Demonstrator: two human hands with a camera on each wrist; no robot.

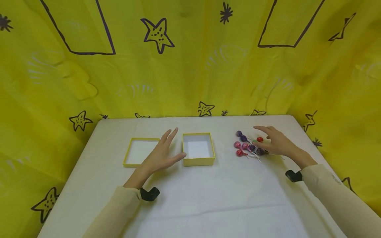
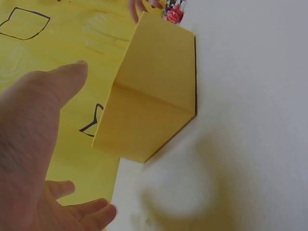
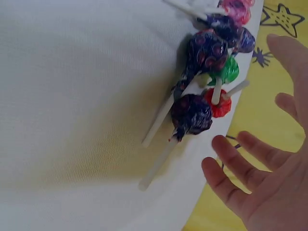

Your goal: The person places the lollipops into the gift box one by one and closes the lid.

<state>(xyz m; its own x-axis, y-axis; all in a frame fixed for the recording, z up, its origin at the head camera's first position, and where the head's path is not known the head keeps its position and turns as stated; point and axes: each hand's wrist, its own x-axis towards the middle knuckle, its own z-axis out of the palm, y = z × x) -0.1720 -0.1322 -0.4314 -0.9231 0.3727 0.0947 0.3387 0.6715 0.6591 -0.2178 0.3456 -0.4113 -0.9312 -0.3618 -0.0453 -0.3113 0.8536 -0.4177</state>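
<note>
My left hand (image 1: 160, 158) hovers beside the left side of a yellow box (image 1: 198, 161), its fingers spread and thumb apart. In the left wrist view, that hand (image 2: 26, 144) holds nothing, and the yellow box (image 2: 149, 86) stands just beyond the thumb. A shallow yellow-rimmed lid (image 1: 127, 152) lies left of the box, partly behind the left hand. My right hand (image 1: 276, 142) is over the right part of a pile of wrapped lollipops (image 1: 244, 146). The right wrist view shows its fingers loosely bent and apart from the purple lollipop (image 3: 191, 113), with red and green ones close by.
A white cloth (image 1: 226, 198) covers the table. Yellow curtains (image 1: 184, 76) printed with dark stars hang behind it and on both sides. White sticks of the lollipops point in several directions. A dark wrist device (image 1: 149, 194) shows at the left cuff, another (image 1: 294, 176) at the right.
</note>
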